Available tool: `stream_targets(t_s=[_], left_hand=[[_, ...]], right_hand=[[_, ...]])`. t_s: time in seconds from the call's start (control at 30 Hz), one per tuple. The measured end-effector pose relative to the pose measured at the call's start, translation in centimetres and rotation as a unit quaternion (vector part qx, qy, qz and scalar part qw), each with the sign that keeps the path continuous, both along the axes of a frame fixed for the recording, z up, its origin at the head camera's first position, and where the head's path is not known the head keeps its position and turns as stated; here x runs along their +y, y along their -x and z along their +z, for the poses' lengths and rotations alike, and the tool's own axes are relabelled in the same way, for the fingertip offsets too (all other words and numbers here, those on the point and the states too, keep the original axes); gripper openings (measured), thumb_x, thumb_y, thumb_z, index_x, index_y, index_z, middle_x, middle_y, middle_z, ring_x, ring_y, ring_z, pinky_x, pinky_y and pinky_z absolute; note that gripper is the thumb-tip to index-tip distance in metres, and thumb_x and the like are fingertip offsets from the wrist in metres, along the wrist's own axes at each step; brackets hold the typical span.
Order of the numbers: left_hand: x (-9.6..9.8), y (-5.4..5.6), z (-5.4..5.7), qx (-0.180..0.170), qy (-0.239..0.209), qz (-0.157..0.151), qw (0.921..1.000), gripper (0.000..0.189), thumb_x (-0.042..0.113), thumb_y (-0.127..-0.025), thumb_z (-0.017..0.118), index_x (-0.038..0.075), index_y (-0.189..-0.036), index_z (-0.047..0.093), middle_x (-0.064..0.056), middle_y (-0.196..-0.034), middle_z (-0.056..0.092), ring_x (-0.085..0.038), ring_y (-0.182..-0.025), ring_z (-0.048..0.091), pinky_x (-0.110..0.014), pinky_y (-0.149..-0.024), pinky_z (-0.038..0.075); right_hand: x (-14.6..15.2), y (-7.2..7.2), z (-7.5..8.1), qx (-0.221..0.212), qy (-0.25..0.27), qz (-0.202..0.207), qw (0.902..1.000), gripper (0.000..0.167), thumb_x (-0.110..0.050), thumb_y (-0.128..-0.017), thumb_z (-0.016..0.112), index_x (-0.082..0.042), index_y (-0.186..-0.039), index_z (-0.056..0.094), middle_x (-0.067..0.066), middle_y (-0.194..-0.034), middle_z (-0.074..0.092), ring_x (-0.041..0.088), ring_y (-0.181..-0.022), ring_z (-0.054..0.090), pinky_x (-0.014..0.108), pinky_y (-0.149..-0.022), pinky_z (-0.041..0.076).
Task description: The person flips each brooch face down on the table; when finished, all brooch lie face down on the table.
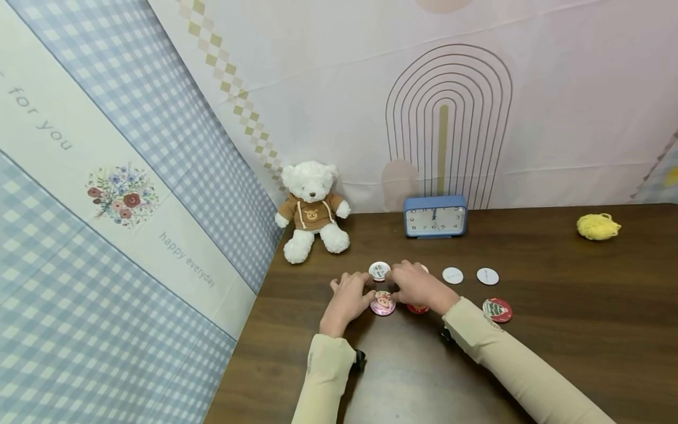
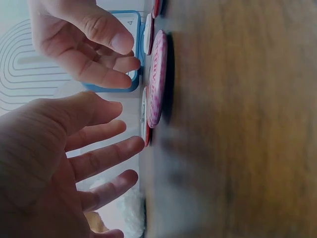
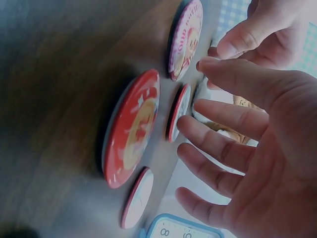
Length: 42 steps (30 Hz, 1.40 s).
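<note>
My left hand (image 1: 348, 300) hovers at the left of a group of round badges, its fingers spread and slightly bent. Close by are a pink badge with a bear picture (image 1: 383, 304) and, behind it, a white badge with a red edge (image 1: 379, 270). Over the badges from the right reaches my right hand (image 1: 419, 287), with relaxed, parted fingers. Partly under it in the head view is a red badge (image 3: 131, 131), which lies flat in the right wrist view. Another pale badge (image 3: 138, 198) lies behind that one. Neither hand holds anything.
Farther right lie two white badges (image 1: 452, 275) and a red badge with a green tree (image 1: 497, 310). Along the back wall stand a white teddy bear (image 1: 312, 209) in a brown hoodie and a blue clock (image 1: 435, 217). A yellow yarn bundle (image 1: 598, 227) lies at the back right.
</note>
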<state>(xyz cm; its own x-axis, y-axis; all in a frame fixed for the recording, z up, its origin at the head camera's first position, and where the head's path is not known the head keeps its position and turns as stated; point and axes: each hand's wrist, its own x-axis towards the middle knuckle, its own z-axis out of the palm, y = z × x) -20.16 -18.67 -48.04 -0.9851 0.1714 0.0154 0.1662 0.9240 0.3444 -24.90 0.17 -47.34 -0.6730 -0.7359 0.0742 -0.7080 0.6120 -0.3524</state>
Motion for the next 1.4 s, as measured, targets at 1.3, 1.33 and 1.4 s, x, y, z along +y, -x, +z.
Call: stream_targets(t_s=[1.3,1.33,1.4], left_hand=[[-1.1,-1.3,-0.3,-0.005,0.0,-0.079,0.9969,0.027,0.01,-0.077,0.085,0.015,-0.102,0.074,0.001,-0.11,0.07,-0.026,-0.104,0.057,-0.062,-0.095,0.032],[-1.1,-1.3,-0.3,-0.005,0.001,-0.08,0.9968,0.026,0.011,-0.078,0.085,0.015,-0.101,0.074,0.001,-0.111,0.071,-0.026,-0.104,0.058,-0.062,-0.095,0.032],[-1.1,-1.3,-0.4,-0.007,0.002,-0.08,0.9968,0.023,0.013,-0.08,0.084,0.016,-0.1,0.074,0.002,-0.11,0.071,-0.026,-0.104,0.058,-0.061,-0.096,0.032]], right_hand=[[-1.2,-2.1,-0.9,0.028,0.002,0.014,0.9995,0.023,0.001,-0.069,0.081,-0.01,-0.084,0.067,0.004,-0.087,0.062,0.029,-0.089,0.057,0.049,-0.072,0.044],[-1.1,-2.1,-0.9,0.028,0.001,0.015,0.9995,0.023,0.001,-0.069,0.08,-0.01,-0.083,0.067,0.004,-0.086,0.061,0.029,-0.088,0.057,0.049,-0.072,0.044],[-1.0,-2.1,-1.0,0.031,0.0,0.018,0.9993,0.022,0.002,-0.07,0.079,-0.011,-0.081,0.066,0.003,-0.084,0.06,0.029,-0.087,0.057,0.049,-0.071,0.044]])
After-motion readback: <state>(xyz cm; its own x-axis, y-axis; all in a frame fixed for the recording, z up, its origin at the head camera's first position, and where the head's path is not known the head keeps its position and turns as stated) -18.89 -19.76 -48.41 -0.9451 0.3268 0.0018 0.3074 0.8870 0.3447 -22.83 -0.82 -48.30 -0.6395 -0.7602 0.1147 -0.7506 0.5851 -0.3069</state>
